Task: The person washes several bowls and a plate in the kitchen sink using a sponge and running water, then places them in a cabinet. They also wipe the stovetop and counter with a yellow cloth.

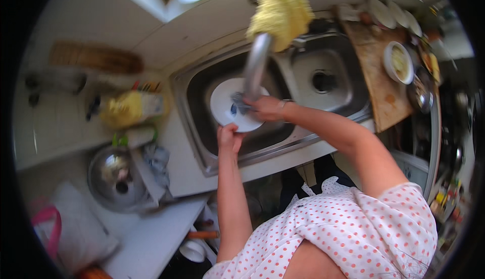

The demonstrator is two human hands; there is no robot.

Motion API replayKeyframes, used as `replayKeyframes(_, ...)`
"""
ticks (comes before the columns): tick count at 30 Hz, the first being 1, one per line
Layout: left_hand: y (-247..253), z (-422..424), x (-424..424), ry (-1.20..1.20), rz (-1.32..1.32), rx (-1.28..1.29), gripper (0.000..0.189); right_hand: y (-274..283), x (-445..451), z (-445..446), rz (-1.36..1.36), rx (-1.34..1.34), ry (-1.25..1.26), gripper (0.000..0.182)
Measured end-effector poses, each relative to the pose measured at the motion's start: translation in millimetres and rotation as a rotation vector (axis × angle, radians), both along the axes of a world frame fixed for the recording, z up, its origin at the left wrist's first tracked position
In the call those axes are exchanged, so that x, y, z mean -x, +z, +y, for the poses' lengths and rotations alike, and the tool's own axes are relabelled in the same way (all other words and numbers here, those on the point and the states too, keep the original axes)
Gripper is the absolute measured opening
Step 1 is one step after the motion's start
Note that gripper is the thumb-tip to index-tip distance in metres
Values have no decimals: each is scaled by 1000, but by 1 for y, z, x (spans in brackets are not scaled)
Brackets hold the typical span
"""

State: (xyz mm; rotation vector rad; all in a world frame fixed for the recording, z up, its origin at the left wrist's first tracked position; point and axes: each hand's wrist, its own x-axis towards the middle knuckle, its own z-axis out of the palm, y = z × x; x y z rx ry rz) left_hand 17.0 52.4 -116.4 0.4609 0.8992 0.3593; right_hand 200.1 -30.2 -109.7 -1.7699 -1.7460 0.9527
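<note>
My left hand (228, 137) grips the near rim of a white plate (223, 102) with a small blue mark near its middle. The plate is held over the larger basin (201, 123) of a stainless steel double sink. My right hand (267, 107) presses a greyish scrubber (239, 101), blurred, against the plate's inner face. Just above that hand comes down the metal faucet spout (257, 61), hiding part of the plate. A yellow cloth (282, 10) is wrapped around the faucet's upper part.
Right of the smaller basin (329, 74), a wooden board (379, 89) bears a white bowl (398, 63) of pale food. A bottle of yellow liquid (130, 108) and a steel bowl (110, 188) stand to the left. A white bag (81, 222) lies at lower left.
</note>
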Motion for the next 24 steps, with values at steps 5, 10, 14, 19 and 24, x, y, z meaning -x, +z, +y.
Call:
replayKeyframes(5, -37, 35, 25, -48, 26, 146, 53, 8, 74, 20, 270, 76, -187, 40)
replayKeyframes(10, 36, 16, 23, -125, 318, 71, 56, 8, 8, -41, -252, 45, 258, 22)
replayKeyframes(14, 5, 20, 14, 75, 286, 24, 52, 33, 58, -21, -106, -147, -53, 19)
replayKeyframes(19, 42, 28, 34, -253, 173, -356, 64, 13, 50, -40, 24, -556, -184, 19)
replayKeyframes(24, 63, 13, 2, -142, 265, -127, 85, 47, 31, -12, 447, -284, -628, 21)
